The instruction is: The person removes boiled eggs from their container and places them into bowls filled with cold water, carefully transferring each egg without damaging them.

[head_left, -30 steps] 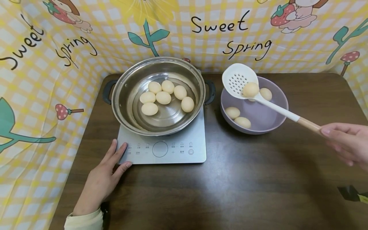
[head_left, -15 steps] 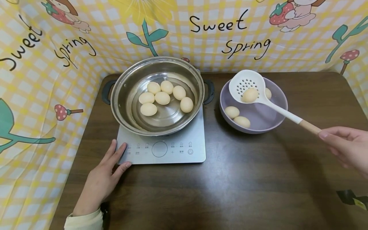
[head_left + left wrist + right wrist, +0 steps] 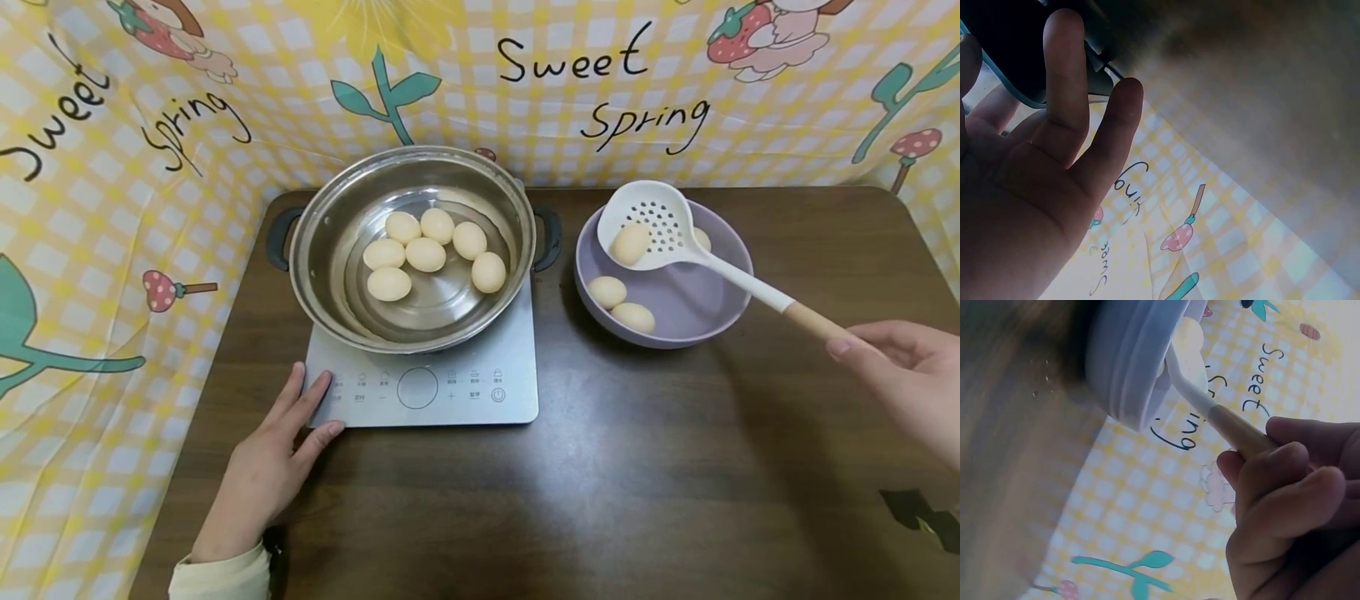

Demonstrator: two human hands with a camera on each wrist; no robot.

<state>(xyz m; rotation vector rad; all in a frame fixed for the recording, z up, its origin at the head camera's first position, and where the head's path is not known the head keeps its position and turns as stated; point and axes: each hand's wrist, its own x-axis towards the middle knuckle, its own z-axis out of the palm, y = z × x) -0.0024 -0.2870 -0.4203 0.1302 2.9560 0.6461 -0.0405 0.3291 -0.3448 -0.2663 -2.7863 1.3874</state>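
Observation:
My right hand (image 3: 907,375) grips the wooden end of a white slotted spoon (image 3: 701,252), its fingers curled round the handle in the right wrist view. One egg (image 3: 631,243) sits toward the left side of the spoon's head, which hangs over the back of a purple bowl (image 3: 693,312). Two eggs (image 3: 619,305) lie at the bowl's left; another (image 3: 702,240) shows partly behind the spoon. My left hand (image 3: 262,467), fingers extended, touches the left front corner of a silver induction cooker (image 3: 513,367). On the cooker stands a steel pot (image 3: 327,250) holding several eggs (image 3: 425,255) in what looks like water.
Dark handles (image 3: 550,240) stick out from both sides of the pot, the right one close to the bowl. A checked cloth (image 3: 465,100) hangs behind and left of the wooden table (image 3: 600,483). Something black (image 3: 907,507) lies at the right.
Over the past second the spoon's head has come slightly right and toward me over the bowl. The egg has rolled from its right side to its left. My left hand stays put.

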